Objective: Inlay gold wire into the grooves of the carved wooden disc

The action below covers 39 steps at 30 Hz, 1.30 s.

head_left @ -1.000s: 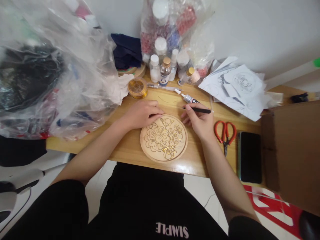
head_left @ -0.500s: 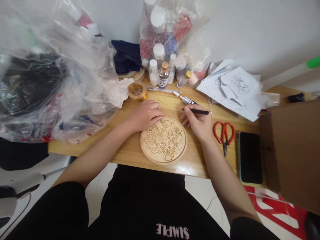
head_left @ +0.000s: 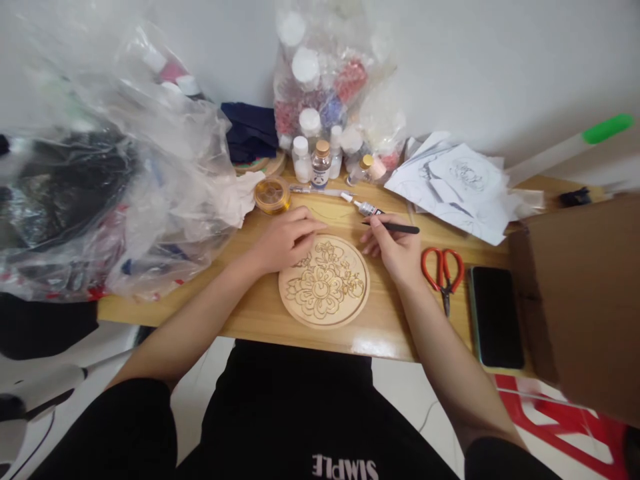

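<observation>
A round wooden plaque with raised gold wire flower outlines lies flat near the table's front edge. My left hand rests at its upper left rim, thumb and fingers close together; whether anything is between them is too small to tell. Just right of the plaque, my right hand holds black tweezers, their tip pointing left. A glue tube lies behind that hand. A thin gold wire lies on the wood behind the plaque. The spool of gold wire stands beyond my left hand.
Red-handled pliers, a phone and a cardboard box are at the right. Sketch papers lie behind them. Small bottles and a bead bag stand at the back. Plastic bags fill the left.
The plaque has turned, its large flower now lower and its gold clusters shifted round. My left hand has moved slightly along the rim. My right hand still holds the tweezers. The view has shifted slightly.
</observation>
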Motion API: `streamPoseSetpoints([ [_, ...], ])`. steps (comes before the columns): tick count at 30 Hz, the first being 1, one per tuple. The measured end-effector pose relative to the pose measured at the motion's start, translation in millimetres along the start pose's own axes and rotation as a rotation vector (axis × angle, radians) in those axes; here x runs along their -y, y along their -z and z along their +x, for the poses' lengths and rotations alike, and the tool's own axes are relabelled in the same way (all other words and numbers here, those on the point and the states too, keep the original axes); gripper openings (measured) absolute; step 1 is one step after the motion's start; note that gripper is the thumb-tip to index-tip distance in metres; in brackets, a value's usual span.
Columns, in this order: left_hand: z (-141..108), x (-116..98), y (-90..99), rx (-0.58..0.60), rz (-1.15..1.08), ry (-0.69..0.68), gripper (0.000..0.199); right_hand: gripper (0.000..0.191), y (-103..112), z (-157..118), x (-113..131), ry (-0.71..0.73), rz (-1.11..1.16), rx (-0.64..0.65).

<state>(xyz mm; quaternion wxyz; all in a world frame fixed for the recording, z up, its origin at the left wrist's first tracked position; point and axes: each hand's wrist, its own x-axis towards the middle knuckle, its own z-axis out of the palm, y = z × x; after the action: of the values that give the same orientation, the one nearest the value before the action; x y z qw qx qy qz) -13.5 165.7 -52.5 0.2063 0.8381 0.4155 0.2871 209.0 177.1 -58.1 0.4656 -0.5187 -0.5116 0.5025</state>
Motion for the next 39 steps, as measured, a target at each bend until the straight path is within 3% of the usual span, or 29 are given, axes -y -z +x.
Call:
streamPoseSetpoints([
  [4, 1, 0, -5.7, 0.02, 0.051, -0.047, 0.024, 0.035, 0, 0, -1, -0.001, 0.004, 0.009],
  [15, 2, 4, 2.0, 0.101, 0.144, 0.037, 0.015, 0.033, 0, -1, -1, 0.007, 0.01, 0.012],
  [22, 2, 5, 1.4, 0.137, 0.329, 0.028, 0.028, 0.034, 0, -1, 0, 0.007, -0.009, 0.026],
  [31, 2, 2, 2.4, 0.219, 0.226, 0.008, 0.032, 0.036, 0, -2, 0, 0.015, -0.014, 0.045],
  [39, 0, 0, 4.6, 0.195, 0.232, 0.006, 0.029, 0.04, 2, 2, -1, -0.001, -0.046, 0.06],
])
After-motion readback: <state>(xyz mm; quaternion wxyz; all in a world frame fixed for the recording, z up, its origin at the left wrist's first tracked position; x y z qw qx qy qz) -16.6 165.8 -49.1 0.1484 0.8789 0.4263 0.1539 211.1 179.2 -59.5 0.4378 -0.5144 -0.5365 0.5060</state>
